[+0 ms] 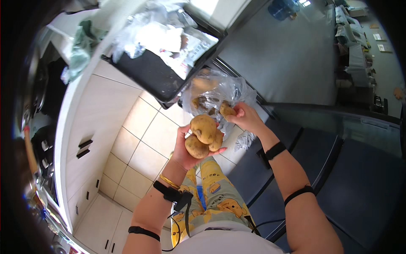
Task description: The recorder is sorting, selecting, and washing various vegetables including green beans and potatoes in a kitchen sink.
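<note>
Head view, looking down along the person's body. Left hand [186, 148]: palm up, fingers spread into an open cradle, supporting three potatoes [205, 135] stacked together. The largest potato sits on top, one lies lower left against the palm, and one lies at the right, resting on the fingertips. The hand is not closed over them; they are carried on the palm and fingers.

Right hand [245, 116]: raised just beside the left, fingers pinched shut on a smaller potato [227, 111], held at the mouth of a clear plastic bag [220, 91]. The bag hangs directly behind both hands, and brownish contents show through its film; what they are cannot be told.

Each forearm carries a black wrist strap and a second black band higher up. The left wrist also bears a gold bangle [169, 182] and a small black device with a cable [181, 199].

Above the bag, a black tray [148, 72] projects from the edge of a white counter [84, 101], loaded with crumpled clear bags and white packets. A green cloth [80, 46] lies on the counter further left. White cabinet fronts with dark handles run below the counter. Beneath the hands: beige floor tiles [144, 139] and the person's patterned yellow trousers [215, 194]. Dark panels occupy the right side.
</note>
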A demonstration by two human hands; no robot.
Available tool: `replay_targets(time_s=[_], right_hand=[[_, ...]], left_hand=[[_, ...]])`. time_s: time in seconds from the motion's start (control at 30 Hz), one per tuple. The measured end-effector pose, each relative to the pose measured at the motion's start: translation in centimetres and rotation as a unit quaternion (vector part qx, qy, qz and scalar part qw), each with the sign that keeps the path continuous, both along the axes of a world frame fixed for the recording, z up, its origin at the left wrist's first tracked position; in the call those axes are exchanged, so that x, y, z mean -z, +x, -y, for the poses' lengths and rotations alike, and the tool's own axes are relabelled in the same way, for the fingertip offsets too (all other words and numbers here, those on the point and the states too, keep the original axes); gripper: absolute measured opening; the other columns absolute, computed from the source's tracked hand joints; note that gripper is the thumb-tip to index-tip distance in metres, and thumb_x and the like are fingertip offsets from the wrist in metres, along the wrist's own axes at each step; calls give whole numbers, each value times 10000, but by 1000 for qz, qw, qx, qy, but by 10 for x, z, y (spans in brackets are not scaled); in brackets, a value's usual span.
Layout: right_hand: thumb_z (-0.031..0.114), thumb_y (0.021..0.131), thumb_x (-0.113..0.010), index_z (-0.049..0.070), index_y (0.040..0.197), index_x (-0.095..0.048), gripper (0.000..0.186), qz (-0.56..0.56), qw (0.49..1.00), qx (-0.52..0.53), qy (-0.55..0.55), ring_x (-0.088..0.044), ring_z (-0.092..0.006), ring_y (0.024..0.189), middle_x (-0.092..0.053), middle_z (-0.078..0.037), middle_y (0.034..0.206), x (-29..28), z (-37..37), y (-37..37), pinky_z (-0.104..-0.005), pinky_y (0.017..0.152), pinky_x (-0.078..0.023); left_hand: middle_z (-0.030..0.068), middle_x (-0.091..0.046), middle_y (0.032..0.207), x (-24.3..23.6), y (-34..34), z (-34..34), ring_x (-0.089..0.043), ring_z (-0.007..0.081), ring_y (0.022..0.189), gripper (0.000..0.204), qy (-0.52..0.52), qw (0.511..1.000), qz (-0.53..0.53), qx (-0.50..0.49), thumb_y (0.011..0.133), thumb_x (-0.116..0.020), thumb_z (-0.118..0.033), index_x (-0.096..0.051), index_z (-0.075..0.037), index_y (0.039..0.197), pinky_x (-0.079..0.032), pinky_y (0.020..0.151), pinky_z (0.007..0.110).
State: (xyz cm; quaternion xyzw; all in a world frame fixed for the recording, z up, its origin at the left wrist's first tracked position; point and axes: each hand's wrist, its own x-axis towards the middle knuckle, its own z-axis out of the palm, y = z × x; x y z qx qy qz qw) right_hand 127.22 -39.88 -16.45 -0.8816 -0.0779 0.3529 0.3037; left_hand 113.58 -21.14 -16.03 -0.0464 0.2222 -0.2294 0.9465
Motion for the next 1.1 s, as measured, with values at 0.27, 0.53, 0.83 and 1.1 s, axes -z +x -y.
replay_targets(time_s=[0.27,0.53,0.83,1.1], right_hand=[[243,795,-641,-3,973,-541,319,-138,963,122,195,-550,-109,828,-584,-65,909,-60,-2,-26,-238,720,-446],[299,847,-554,5,1049,-498,361,-169,951,126,227,-548,-145,885,-562,-67,971,-107,0,-20,-270,795,-449],[326,880,-470,41,1115,-456,370,-291,885,140,336,-566,-227,976,-565,-116,1077,-102,4,23,-356,868,-430],[338,880,-484,27,1150,-452,413,-378,861,65,335,-557,-241,1010,-564,-130,1104,-104,-29,55,-367,890,-415]], left_hand=[[97,-324,1372,-99,-49,-25,-368,354,1221,766,60,994,90,-35,748,-489,-523,-314,-41,1316,-312,984,591],[113,-320,1368,-157,-93,-41,-315,399,1246,707,30,990,79,-114,665,-574,-504,-453,-84,1219,-233,969,673],[117,-344,1338,-178,-116,-42,-331,402,1225,686,59,960,55,-267,667,-593,-490,-462,-102,1217,-284,936,672],[109,-355,1326,-215,-117,-38,-299,412,1235,640,47,918,76,-387,644,-629,-502,-496,-120,1139,-273,907,703]])
